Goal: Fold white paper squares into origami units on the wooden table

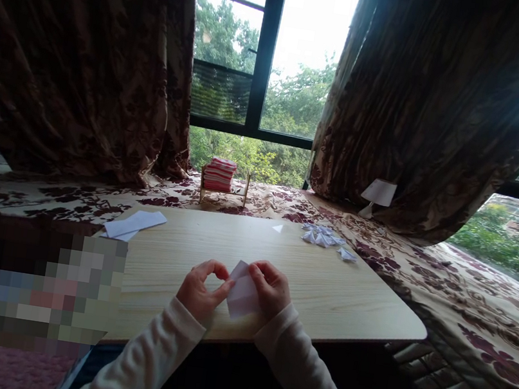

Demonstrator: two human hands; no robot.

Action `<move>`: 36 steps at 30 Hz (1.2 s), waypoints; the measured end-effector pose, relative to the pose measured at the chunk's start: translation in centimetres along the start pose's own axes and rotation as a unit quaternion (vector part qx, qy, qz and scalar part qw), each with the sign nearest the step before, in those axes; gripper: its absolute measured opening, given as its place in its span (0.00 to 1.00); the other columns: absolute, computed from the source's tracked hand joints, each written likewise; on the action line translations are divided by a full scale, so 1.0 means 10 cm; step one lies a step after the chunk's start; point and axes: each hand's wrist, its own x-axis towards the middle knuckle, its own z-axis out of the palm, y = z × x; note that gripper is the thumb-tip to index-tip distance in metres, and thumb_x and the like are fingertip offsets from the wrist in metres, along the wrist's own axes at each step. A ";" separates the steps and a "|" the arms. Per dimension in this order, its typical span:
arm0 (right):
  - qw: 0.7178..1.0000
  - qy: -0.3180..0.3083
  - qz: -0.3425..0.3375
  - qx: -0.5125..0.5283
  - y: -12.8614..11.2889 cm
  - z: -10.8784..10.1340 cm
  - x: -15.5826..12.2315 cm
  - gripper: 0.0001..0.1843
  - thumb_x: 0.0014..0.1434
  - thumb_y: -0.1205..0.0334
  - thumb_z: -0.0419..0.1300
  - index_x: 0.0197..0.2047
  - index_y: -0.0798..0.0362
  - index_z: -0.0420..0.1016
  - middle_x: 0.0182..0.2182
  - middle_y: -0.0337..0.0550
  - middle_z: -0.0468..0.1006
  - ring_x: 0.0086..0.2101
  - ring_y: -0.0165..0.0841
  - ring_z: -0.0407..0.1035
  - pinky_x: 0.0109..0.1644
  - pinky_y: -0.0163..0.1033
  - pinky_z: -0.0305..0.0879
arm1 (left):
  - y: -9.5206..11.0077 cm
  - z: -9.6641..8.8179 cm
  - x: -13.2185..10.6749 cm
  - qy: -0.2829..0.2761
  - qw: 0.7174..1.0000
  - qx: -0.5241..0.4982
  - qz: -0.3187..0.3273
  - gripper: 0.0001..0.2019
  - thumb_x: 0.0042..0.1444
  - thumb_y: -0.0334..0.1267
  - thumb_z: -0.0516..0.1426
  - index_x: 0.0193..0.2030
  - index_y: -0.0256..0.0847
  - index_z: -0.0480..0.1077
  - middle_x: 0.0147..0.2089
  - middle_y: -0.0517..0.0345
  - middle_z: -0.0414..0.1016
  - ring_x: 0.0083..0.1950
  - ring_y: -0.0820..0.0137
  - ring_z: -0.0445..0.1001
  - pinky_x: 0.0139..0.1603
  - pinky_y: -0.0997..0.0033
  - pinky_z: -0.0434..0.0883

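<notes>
My left hand and my right hand both pinch a small folded piece of white paper just above the near edge of a light wooden table. The left thumb and forefinger curl into a ring at the paper's left edge. The right fingers close over its upper right corner. Both arms wear cream sleeves.
Loose white paper sheets lie at the table's far left. A pile of small folded paper pieces sits at the far right, with one scrap nearby. A small wooden rack with striped cloth stands behind. Patterned bedding surrounds the table.
</notes>
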 end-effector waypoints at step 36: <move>0.998 -0.056 -0.026 -0.003 -0.06 0.01 -0.03 0.06 0.49 0.62 0.56 0.25 0.56 0.72 0.22 0.38 0.70 0.25 0.28 0.63 0.28 0.32 0.60 | -0.08 0.07 -0.02 -0.007 0.995 -0.010 0.101 0.05 0.44 0.27 0.54 0.22 0.40 0.65 0.27 0.58 0.70 0.33 0.69 0.69 0.41 0.67 0.65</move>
